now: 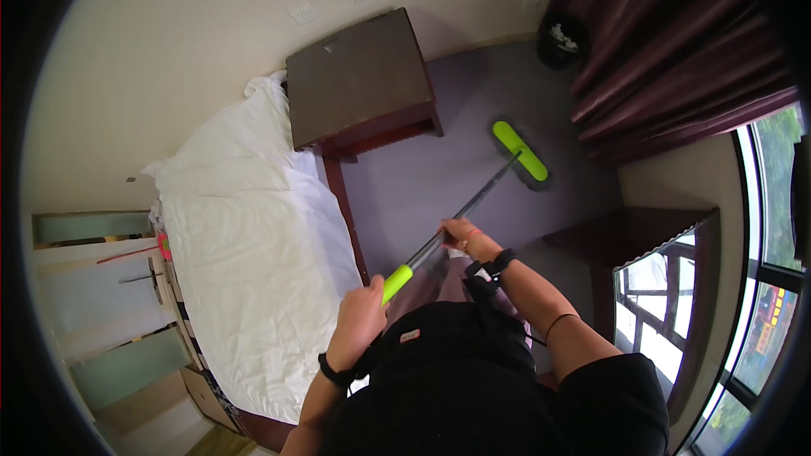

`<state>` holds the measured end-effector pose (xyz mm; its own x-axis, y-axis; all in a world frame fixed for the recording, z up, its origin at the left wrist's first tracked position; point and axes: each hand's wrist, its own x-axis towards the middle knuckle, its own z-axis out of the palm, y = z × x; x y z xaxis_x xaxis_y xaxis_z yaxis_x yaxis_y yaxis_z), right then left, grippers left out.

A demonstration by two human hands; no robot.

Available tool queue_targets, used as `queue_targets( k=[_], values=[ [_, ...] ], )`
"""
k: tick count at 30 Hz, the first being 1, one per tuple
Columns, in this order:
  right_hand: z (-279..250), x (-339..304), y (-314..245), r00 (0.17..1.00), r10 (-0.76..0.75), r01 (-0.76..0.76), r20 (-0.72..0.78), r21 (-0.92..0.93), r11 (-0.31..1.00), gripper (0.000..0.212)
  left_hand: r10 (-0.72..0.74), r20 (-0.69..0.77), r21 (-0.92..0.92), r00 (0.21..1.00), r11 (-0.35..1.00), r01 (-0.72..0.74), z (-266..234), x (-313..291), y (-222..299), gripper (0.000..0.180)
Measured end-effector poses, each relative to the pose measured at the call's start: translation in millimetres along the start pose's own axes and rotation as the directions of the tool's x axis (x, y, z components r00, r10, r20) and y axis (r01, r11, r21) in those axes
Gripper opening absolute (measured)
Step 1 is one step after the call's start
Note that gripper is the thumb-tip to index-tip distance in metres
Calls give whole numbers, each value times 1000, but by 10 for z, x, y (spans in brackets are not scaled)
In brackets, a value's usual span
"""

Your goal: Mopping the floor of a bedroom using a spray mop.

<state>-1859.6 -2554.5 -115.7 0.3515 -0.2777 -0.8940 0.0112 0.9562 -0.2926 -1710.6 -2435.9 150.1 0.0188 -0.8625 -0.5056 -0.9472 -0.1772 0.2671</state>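
A flat mop (532,165) with a lime-green head and a dark grey fringe rests on the grey floor ahead of me, right of centre. From its head a grey pole (483,194) slants down toward my body and ends in a lime-green grip. My left hand (361,318) is closed around that grip at the near end. Farther up the pole, my right hand (465,238) wraps around the grey shaft. Both wrists wear black bands.
A bed with a white sheet (253,245) stands on the left, and a dark brown bedside table (359,76) is beyond it. At the far right are a black bin (562,40) and a maroon curtain (667,42). A dark desk (600,236) and mirror (659,295) stand right.
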Motion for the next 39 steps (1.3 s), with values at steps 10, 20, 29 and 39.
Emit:
queue_targets(
  k=[10, 20, 29, 39],
  values=[
    [413, 165, -497, 990, -114, 127, 78, -182, 975, 14, -127, 38, -204, 991, 970, 133, 66, 232, -230, 31],
    [483, 538, -1137, 992, -127, 126, -10, -102, 987, 14, -79, 111, -275, 991, 955, 107, -313, 1010, -400, 32],
    [195, 1128, -1902, 975, -139, 120, -172, -114, 986, 19, 90, -19, -166, 996, 982, -92, -203, 2023, -447, 34],
    [-527, 1187, -2905, 867, -145, 141, -478, -44, 989, 14, 296, 213, -112, 931, 954, -278, -731, 3383, 100, 36]
  ],
)
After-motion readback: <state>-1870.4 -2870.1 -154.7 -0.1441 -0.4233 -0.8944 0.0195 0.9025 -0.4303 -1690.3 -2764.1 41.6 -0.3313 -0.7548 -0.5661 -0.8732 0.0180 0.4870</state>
